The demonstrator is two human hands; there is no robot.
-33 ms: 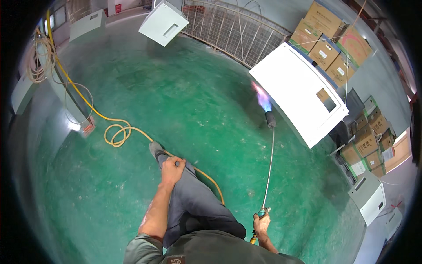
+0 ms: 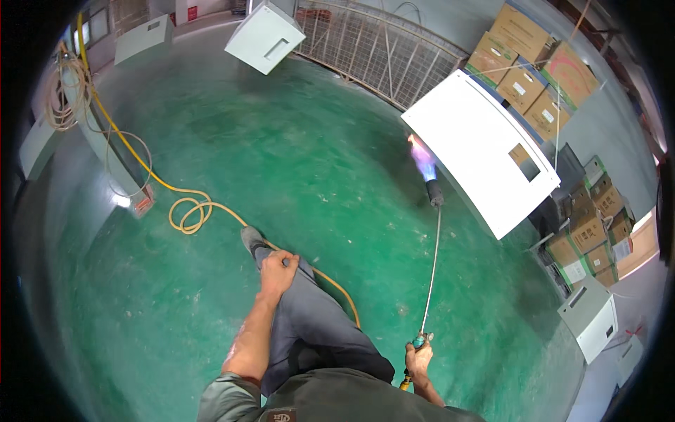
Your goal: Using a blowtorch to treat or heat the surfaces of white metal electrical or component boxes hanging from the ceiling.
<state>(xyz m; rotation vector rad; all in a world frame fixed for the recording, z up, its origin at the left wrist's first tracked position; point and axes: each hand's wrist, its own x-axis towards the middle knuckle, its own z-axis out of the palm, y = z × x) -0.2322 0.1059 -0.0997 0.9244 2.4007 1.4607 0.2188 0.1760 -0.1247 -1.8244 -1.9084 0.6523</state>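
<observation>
My right hand [image 2: 420, 357] is closed around the handle of a long gas torch [image 2: 432, 274], beside its green valve. The thin metal tube reaches forward to a dark burner head [image 2: 435, 193]. From the burner a blue and purple flame [image 2: 424, 162] with an orange tip blows along the near left edge of a white metal panel [image 2: 485, 151]. That panel is tilted and has a rectangular cutout near its right end. Over my bent left knee, my left hand [image 2: 278, 271] is closed; a small dark thing shows between its fingers, too small to name.
A yellow hose [image 2: 200, 204] loops across the green floor [image 2: 295, 155] and passes under my left leg. White box-shaped cabinets [image 2: 264, 39] hang or stand around the area. Stacked cartons [image 2: 520, 84] and a wire mesh barrier [image 2: 380, 49] line the far side.
The whole view has shifted very slightly. The flame's tip has turned more orange; both hands keep their places.
</observation>
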